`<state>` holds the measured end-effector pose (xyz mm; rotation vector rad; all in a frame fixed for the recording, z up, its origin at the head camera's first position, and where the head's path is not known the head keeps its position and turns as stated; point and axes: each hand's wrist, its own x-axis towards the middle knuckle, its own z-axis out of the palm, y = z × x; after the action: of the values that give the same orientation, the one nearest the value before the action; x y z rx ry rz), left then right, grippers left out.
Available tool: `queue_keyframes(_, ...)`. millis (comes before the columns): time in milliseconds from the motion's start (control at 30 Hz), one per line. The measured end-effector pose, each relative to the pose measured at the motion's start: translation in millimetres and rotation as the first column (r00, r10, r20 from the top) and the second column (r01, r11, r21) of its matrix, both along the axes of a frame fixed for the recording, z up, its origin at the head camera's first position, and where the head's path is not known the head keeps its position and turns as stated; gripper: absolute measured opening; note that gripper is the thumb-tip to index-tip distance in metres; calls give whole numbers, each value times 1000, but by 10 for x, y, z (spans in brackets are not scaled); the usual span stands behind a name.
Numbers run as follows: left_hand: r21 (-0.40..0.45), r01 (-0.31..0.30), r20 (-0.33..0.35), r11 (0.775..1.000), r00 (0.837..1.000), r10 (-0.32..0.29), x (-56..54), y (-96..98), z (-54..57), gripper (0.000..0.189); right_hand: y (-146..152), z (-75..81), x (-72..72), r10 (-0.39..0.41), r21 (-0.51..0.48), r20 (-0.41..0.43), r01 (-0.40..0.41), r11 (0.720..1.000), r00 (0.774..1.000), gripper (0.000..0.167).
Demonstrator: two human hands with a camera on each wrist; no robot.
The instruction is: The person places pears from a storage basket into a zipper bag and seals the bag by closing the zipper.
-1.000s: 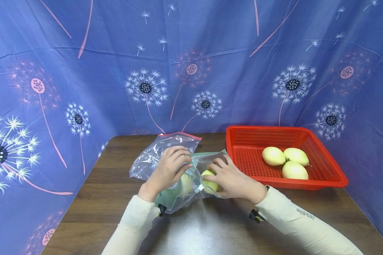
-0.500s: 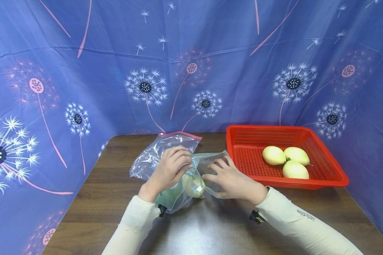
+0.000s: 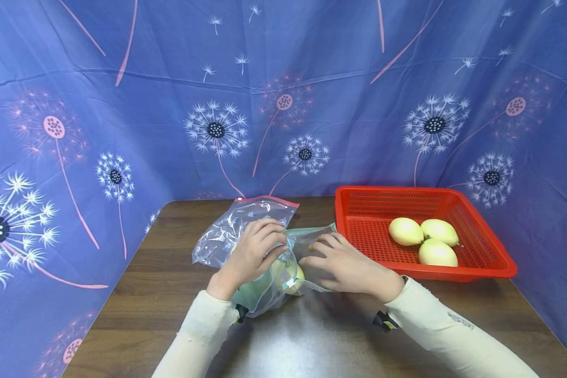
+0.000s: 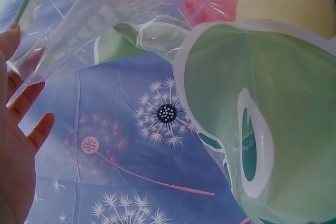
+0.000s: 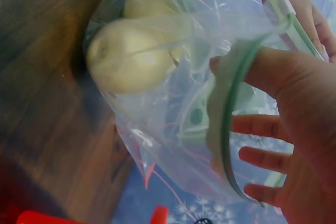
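Observation:
A clear zip bag with green print (image 3: 255, 294) lies between my hands. My left hand (image 3: 252, 257) pinches its rim between thumb and fingers; the left wrist view shows the film (image 4: 63, 40) at the fingertips. My right hand (image 3: 347, 265) is at the bag's mouth, its fingers spread and holding no fruit. In the right wrist view, the green zip strip (image 5: 231, 114) crosses in front of the thumb and fingers. Two pale yellow pears rest against each other inside the bag, a nearer pear (image 5: 128, 56) and one behind (image 5: 149, 2).
A red plastic basket (image 3: 364, 268) stands at the right with three pears (image 3: 437, 253) inside. Behind my left hand lies another clear zip bag with a red zip (image 3: 227, 231). The wooden table (image 3: 137, 294) ends at a blue dandelion-print cloth (image 3: 368, 131).
My right hand has let go of a pear, which has moved left, deeper into the bag. The right hand stays at the mouth. My left hand has hardly moved.

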<state>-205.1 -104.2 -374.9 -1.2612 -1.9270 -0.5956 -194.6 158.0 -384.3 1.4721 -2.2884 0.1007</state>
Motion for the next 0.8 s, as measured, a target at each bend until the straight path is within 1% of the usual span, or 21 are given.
queue_keyframes(167,3,-1,7,1000,1000,1,3,6,3,26,88,114,-6,39,-61,38,-37,997,999,49)
queue_keyframes(333,4,-3,8,1000,1000,3,6,4,-5,28,203,205,-60,59,-143,22,-55,988,998,52)
queue_keyframes(433,4,-2,5,1000,1000,2,8,2,-16,26,280,249,-104,34,-179,13,-31,983,999,52)
queue_keyframes(567,5,0,6,1000,1000,0,7,4,-21,25,376,268,-169,-12,-197,17,15,980,1000,50)
queue_keyframes(800,17,3,14,1000,1000,-3,4,6,-24,28,457,197,-271,-80,-180,40,86,980,996,57)
